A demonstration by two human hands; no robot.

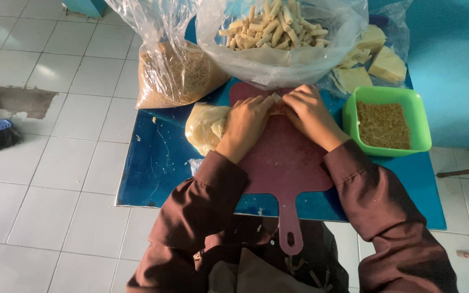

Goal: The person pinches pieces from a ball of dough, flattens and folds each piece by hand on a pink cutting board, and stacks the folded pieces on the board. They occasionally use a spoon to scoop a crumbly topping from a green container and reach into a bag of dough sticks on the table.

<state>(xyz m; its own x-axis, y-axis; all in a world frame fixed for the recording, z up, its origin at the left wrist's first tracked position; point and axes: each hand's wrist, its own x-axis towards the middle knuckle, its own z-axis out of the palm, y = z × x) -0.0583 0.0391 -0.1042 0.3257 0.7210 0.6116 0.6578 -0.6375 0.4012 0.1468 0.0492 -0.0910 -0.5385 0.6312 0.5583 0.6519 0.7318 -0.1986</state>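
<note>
Where the left hand (247,122) and the right hand (309,112) meet on the dark red cutting board (283,163), a small pale wrapper roll (276,103) is pinched between their fingertips; mostly covered, its long axis seems set from hand to hand.

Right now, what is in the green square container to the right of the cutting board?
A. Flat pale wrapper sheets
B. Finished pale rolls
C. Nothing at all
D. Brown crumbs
D: the green container holds a layer of brown crumbs, while the finished rolls sit in a clear plastic bag beyond the maroon cutting board, where the left hand and right hand press a pale wrapper.
</note>
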